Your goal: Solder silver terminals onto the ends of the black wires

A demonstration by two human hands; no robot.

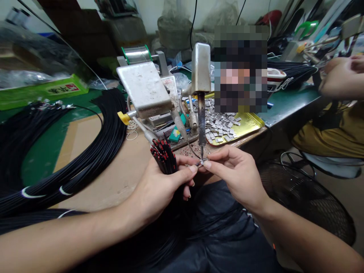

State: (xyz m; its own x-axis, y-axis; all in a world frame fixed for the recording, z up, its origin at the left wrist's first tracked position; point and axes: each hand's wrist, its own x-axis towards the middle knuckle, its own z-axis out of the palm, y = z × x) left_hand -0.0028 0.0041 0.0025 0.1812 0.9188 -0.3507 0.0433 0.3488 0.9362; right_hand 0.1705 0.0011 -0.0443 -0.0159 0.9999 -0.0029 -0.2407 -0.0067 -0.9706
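My left hand [173, 178] is closed round a bundle of black cables [164, 157] with red wire ends. Its thumb and forefinger also pinch a single cable end. Close by on the right, my right hand [236, 167] pinches a small metal connector [202, 162] against that cable end. From above, the tip of a fixed soldering iron [201, 125] comes down at the connector. A thin solder feed wire [193, 151] reaches toward the same spot from a metal soldering machine [148, 87]. Fingers partly hide the joint.
A gold tray [250, 127] of loose metal connectors [218, 127] lies behind the iron. Long black cable coils [105, 140] cover the left of the bench. A solder spool [136, 55] tops the machine. At right are a fan [304, 201] and another person's hand [338, 77].
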